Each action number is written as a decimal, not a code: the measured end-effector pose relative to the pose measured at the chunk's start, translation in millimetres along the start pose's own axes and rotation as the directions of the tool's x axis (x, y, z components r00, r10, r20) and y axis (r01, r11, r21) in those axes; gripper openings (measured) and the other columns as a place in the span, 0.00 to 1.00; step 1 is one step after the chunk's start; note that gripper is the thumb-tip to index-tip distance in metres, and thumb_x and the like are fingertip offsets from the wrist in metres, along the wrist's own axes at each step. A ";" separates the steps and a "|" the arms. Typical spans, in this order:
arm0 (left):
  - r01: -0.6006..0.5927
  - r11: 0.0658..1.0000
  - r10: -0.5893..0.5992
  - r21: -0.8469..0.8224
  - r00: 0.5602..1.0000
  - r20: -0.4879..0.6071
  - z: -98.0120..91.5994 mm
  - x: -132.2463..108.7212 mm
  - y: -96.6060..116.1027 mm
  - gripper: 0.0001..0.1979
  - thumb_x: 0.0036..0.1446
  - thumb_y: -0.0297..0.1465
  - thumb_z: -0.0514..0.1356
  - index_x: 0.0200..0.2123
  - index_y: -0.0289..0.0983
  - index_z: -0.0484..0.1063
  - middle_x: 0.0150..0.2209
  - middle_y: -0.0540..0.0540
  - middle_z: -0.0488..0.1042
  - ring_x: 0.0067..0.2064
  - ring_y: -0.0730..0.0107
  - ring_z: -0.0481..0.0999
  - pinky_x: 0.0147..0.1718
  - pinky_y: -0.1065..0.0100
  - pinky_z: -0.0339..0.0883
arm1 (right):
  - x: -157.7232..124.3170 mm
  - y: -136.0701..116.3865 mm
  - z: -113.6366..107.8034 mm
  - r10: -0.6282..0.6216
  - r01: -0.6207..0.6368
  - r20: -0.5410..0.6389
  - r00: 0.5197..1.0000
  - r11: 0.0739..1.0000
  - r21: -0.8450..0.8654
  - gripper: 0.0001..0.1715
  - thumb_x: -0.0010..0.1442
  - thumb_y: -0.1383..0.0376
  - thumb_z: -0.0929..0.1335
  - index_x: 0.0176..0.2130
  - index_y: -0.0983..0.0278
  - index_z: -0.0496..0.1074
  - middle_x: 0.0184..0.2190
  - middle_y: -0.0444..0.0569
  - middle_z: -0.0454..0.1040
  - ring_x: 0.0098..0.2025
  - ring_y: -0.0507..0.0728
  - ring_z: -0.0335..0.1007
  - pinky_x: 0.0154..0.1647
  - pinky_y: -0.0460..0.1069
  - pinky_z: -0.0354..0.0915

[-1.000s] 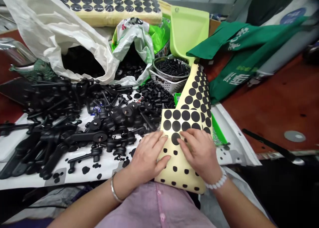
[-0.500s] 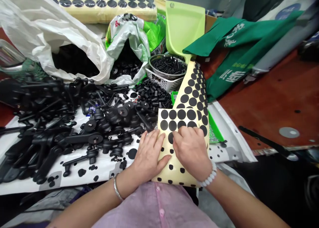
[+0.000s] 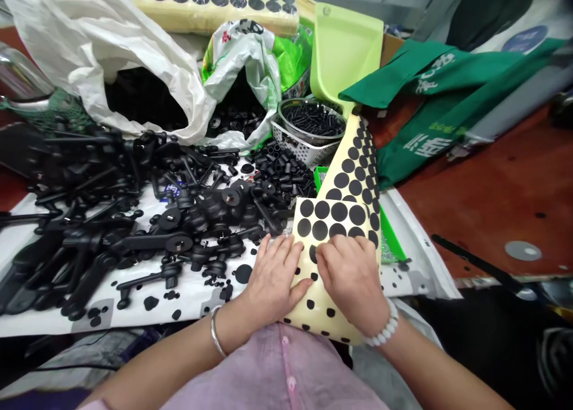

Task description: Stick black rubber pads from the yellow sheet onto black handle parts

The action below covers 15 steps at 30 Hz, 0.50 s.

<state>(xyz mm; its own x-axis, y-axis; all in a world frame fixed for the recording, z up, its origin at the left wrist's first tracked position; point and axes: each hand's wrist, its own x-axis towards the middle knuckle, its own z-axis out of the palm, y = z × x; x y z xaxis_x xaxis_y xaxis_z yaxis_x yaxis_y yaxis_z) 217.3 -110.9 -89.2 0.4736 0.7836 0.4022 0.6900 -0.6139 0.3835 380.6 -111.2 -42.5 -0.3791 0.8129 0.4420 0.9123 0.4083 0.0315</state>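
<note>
A pale yellow sheet of round black stickers (image 3: pixel 338 211) lies in front of me, its lower part bearing small black spots. My left hand (image 3: pixel 274 276) rests flat along the sheet's left edge, fingers stretched out and thumb on the paper. On the sheet's right half, my right hand (image 3: pixel 353 281) is closed, knuckles up, its fingers curled down. Whatever its fingertips pinch is hidden beneath it. One black sticker (image 3: pixel 313 253) shows just left of these fingers. Behind, a longer sticker sheet (image 3: pixel 354 170) runs up toward the light green dustpan (image 3: pixel 347 52).
Black plastic arms and mounts (image 3: pixel 179 225) are heaped on the left. Behind them stand a white sack (image 3: pixel 192 93), a metal bowl of black screws (image 3: pixel 313 120) and a white basket (image 3: pixel 298 147). A green tray (image 3: pixel 394 237) sits right; a green cloth (image 3: pixel 412 105) hangs beyond.
The whole view has shifted slightly, so things appear farther right. Both hands keep nearly the same places on the sheet, the right still curled and the left still flat.
</note>
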 end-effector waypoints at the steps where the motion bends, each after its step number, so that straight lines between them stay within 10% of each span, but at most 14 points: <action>1: 0.001 1.000 -0.001 0.001 1.000 0.003 0.2 -0.1 0.1 0.26 0.58 0.40 0.54 0.55 0.29 0.62 0.55 0.32 0.68 0.57 0.49 0.64 0.58 0.43 0.50 | -2.6 -0.4 -0.5 -0.007 0.007 -0.016 1.000 1.000 0.004 0.17 0.64 0.71 0.59 0.27 0.66 0.69 0.23 0.47 0.63 0.27 0.55 0.58 0.36 0.53 0.52; 15: 0.051 0.998 -0.049 -0.027 0.997 0.067 -1.4 0.2 3.0 0.28 0.58 0.42 0.54 0.55 0.27 0.63 0.55 0.32 0.67 0.59 0.46 0.62 0.60 0.43 0.45 | -28.6 -3.5 -22.5 -0.159 0.165 -0.042 0.986 0.954 0.249 0.07 0.63 0.70 0.61 0.35 0.62 0.67 0.29 0.48 0.69 0.30 0.58 0.66 0.39 0.57 0.58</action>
<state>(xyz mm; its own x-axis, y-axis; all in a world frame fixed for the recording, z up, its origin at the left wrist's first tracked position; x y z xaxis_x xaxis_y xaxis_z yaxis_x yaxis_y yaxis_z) 218.7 -112.7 -86.8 0.4749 0.8174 0.3261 0.6984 -0.5755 0.4255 391.8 -145.3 -35.0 -0.5129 0.7194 0.4684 0.7695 0.6271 -0.1205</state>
